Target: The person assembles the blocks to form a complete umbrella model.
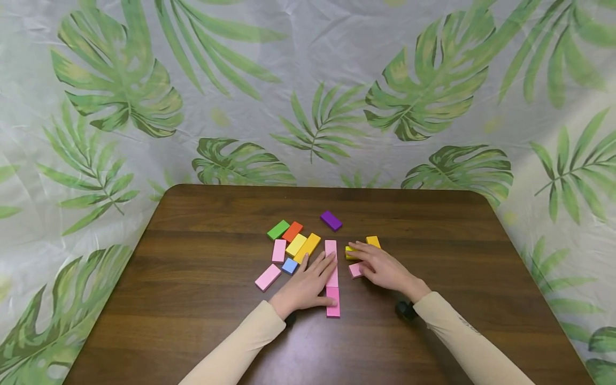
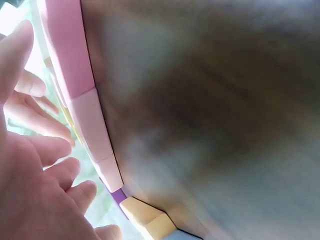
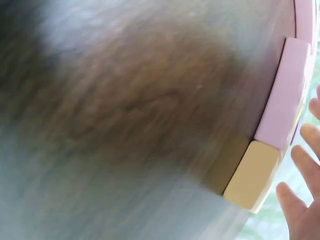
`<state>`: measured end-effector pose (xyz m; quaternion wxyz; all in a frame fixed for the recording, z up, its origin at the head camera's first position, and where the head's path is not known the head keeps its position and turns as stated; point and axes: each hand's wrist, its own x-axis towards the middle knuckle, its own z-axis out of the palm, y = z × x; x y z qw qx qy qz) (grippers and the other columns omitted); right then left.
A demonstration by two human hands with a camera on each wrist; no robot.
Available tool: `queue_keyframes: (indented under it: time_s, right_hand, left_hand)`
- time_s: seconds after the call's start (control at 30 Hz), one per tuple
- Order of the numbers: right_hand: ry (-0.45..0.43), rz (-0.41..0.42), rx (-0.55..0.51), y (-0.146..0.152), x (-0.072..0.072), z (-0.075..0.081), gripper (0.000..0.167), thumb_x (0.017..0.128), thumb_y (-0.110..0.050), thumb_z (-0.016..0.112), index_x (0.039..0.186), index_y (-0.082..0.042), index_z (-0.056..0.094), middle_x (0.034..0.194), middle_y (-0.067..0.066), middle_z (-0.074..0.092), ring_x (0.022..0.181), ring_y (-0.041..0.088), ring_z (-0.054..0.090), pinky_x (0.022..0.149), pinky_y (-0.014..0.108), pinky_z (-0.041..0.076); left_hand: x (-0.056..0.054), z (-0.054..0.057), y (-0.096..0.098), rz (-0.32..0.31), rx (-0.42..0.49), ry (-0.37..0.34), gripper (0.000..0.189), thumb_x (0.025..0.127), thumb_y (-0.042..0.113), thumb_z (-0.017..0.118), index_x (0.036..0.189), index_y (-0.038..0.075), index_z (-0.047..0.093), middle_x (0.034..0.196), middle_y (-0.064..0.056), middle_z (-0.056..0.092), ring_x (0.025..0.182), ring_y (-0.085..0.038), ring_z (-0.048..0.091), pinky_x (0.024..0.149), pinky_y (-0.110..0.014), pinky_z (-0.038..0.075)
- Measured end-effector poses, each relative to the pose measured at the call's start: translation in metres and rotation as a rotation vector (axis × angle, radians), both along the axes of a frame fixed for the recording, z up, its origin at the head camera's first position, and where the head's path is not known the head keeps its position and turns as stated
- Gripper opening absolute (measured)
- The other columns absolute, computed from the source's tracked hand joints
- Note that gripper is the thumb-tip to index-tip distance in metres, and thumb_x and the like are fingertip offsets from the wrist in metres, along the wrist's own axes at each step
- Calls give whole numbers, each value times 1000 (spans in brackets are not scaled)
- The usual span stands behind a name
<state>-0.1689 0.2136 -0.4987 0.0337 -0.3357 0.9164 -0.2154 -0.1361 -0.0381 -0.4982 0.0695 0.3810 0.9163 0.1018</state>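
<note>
Pink blocks stand end to end in a straight row (image 1: pixel 330 247), its nearest one a deeper pink block (image 1: pixel 333 311). My left hand (image 1: pixel 304 286) lies over the row with fingers stretched along it and the thumb across the nearest block. The left wrist view shows these blocks (image 2: pixel 90 120) beside spread fingers. To the right, my right hand (image 1: pixel 387 268) reaches over a separate pink block (image 1: pixel 355 270), its thumb at that block. The fingertips of this hand overlap a yellow block (image 1: pixel 349 255), and an orange block (image 1: pixel 373 241) sits just beyond them.
Left of the row lie a blue block (image 1: pixel 290 266), an orange block (image 1: pixel 308 247), a yellow block (image 1: pixel 295 245), a red block (image 1: pixel 292 231), a green block (image 1: pixel 278 229) and two pink blocks (image 1: pixel 267 277). A purple block (image 1: pixel 331 220) is farther back on the brown table (image 1: pixel 202 310).
</note>
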Motion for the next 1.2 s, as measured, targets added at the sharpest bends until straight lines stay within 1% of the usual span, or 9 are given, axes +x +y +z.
queue_keyframes:
  time_s: [0.2,0.43,0.53,0.67,0.77,0.9,1.07,1.2]
  right_hand:
    - [13,-68,12,6,0,-1,44,91,-13,63,133,-3,56,144,14,44,133,34,38,105,52,31]
    - [47,-142,8,13,-2,-2,46,90,-15,64,133,0,55,141,18,45,130,38,40,105,53,32]
    - [69,-175,13,16,-3,-4,46,89,-14,65,130,2,56,139,19,48,128,38,41,104,53,33]
    - [120,-187,1,19,-2,-5,43,87,-12,67,126,5,59,134,21,52,124,38,44,103,51,35]
    - [136,-188,-8,20,-3,-7,43,86,-10,67,125,7,59,132,22,53,123,38,46,102,51,36]
    - [108,-201,-17,20,-5,-7,44,87,-10,66,126,8,58,134,21,51,124,38,46,102,51,36]
    - [44,-220,-27,15,-9,-7,43,90,-12,63,128,7,56,138,20,48,128,38,42,102,52,35]
    - [4,-201,-49,12,-13,-7,43,91,-10,61,130,6,55,140,20,46,131,37,39,103,53,33]
  left_hand:
    - [-6,-1,6,17,-22,-13,95,85,61,59,151,2,24,159,-10,14,144,-28,14,112,-54,9]
    - [-8,-2,7,24,-54,-39,95,85,62,58,151,3,24,159,-8,14,144,-26,13,113,-52,8]
    - [-9,-3,8,23,-57,-37,95,85,62,57,151,3,24,159,-8,14,144,-26,13,113,-52,8]
    - [-8,-4,8,23,-62,-27,95,84,62,57,151,4,25,159,-7,15,144,-26,14,113,-53,9]
    - [-8,-4,8,24,-68,-20,95,84,63,57,151,4,25,159,-7,15,144,-25,14,112,-53,10]
    - [-9,-5,9,30,-65,-30,96,83,62,58,151,4,24,158,-7,15,144,-25,13,112,-54,11]
    - [-9,-4,9,40,-57,-54,95,83,61,59,151,5,24,159,-7,15,144,-24,12,112,-54,9]
    - [-8,-3,9,42,-62,-45,95,83,61,59,151,5,25,158,-7,16,144,-24,13,112,-55,10]
